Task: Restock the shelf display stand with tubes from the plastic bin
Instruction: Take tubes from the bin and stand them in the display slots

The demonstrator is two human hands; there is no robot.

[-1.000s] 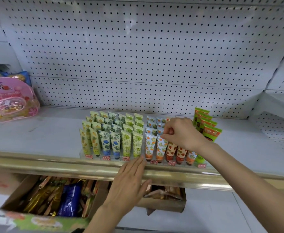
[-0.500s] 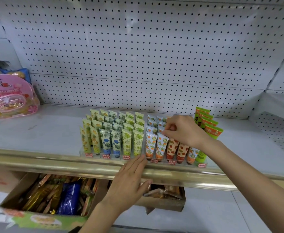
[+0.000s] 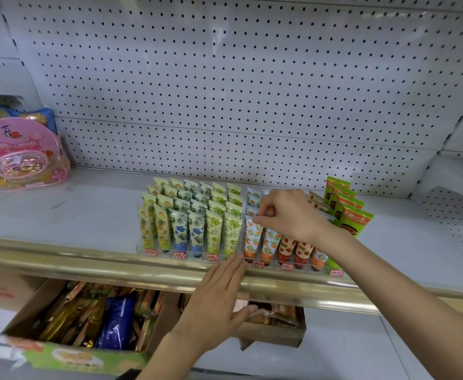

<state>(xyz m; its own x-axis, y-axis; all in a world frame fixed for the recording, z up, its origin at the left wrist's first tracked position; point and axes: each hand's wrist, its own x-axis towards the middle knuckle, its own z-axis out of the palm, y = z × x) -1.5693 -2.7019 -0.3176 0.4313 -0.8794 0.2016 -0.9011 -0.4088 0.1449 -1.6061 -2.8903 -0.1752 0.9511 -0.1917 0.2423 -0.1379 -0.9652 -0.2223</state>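
Right fingers: curled, thumb and forefinger (image 3: 260,219) pinching what looks like the crimped top of an orange-print tube (image 3: 252,237); the right hand (image 3: 293,218) hides the rows behind.
Left fingers: straight, tips touching the front edge of the clear display stand (image 3: 170,253); left hand (image 3: 219,294) flat, holding nothing.
Done: left half packed with green and blue tubes (image 3: 194,215); front right row full.
Left: probably a slot or two; plastic bin not in sight.

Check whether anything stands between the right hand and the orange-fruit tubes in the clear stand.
Nothing visible does. The right hand pinches the crimped top of a white orange-fruit-printed tube in the clear plastic display stand; the flat left hand rests at its front lip.
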